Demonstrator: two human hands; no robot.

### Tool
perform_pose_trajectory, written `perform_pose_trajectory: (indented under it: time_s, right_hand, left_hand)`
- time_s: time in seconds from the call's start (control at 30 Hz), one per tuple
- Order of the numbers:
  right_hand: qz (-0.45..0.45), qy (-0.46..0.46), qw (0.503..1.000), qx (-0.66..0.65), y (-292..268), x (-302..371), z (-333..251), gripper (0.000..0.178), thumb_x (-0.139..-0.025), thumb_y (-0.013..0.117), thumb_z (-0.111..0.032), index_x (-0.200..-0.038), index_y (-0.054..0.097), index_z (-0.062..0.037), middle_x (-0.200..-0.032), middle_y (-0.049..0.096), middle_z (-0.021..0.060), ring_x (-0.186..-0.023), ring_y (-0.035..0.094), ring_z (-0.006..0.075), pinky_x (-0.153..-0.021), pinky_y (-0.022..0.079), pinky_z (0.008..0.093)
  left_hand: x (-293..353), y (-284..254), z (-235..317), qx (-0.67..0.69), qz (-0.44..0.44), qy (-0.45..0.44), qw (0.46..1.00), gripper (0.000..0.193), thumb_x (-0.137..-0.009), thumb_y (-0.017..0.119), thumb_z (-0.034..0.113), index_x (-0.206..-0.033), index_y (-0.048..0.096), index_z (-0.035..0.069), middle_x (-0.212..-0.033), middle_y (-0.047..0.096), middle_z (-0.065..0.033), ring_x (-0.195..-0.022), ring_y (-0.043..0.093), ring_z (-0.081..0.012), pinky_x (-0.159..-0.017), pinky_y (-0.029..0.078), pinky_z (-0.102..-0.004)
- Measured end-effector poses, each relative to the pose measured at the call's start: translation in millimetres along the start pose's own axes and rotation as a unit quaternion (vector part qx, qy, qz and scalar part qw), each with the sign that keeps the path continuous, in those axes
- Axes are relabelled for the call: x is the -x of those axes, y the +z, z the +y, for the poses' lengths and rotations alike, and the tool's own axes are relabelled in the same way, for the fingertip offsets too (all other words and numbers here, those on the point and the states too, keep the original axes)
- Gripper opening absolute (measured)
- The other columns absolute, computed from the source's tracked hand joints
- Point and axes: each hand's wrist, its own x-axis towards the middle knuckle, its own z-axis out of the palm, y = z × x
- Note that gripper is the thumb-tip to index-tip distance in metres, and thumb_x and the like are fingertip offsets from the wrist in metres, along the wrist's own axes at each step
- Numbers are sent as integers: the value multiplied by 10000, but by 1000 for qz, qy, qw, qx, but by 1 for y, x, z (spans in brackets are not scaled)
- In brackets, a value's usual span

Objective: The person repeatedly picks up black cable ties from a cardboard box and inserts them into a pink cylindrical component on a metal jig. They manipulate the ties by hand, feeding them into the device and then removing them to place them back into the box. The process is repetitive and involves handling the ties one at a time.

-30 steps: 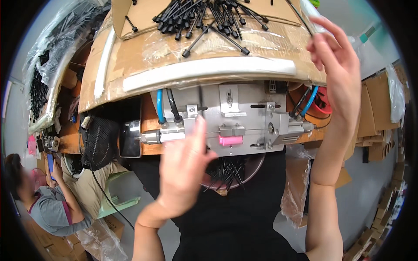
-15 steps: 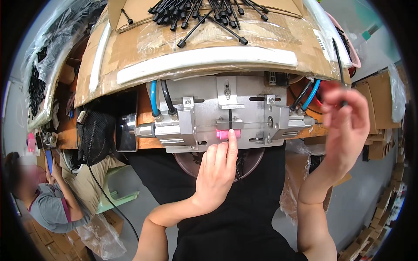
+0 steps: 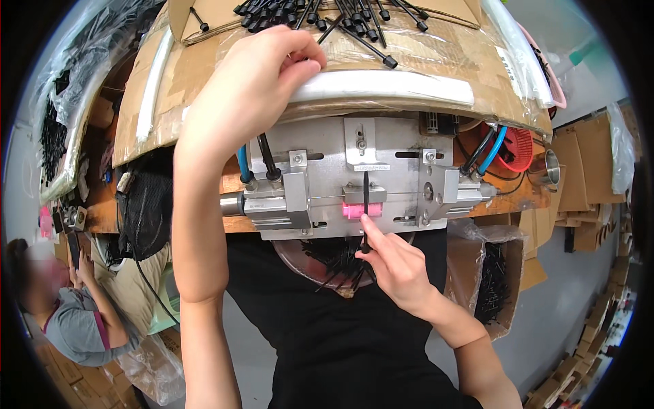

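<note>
Black rod [image 3: 366, 189]: runs from the right grip [image 3: 403, 271] toward 12 o'clock, over the pink block [image 3: 351, 210].
Rod pile [image 3: 355, 22]: on the cardboard [image 3: 436, 56], toward 1 o'clock from the left grip [image 3: 242, 82].
Metal plate [image 3: 398, 178]: spreads at 3 and 9 o'clock of the rod; cardboard edge at 12.
Right grip: pinched on the rod's near end.
Left grip: fingers curled, gap narrow; cannot tell if they hold a rod.

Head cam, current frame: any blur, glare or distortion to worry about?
Head view: black fisheye corners, white strip looks bowed, likely lens distortion. Head view: glints on clear film. Head view: left hand and right hand look fairly crisp, no obvious motion smear.
</note>
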Motion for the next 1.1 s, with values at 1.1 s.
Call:
perform_pose_trajectory:
  time_s: [1.1]
  right_hand:
    - [-6,18,999,-27,-27,1,-4,538,-692,625,221,-1201,579,53,-848,632,152,-730,620,278,-675,520,347]
  left_hand:
    - [8,42,35,-160,236,32,958,276,-842,625,15,-1109,644,82,-953,627,-94,-827,563,-242,-777,465,-358]
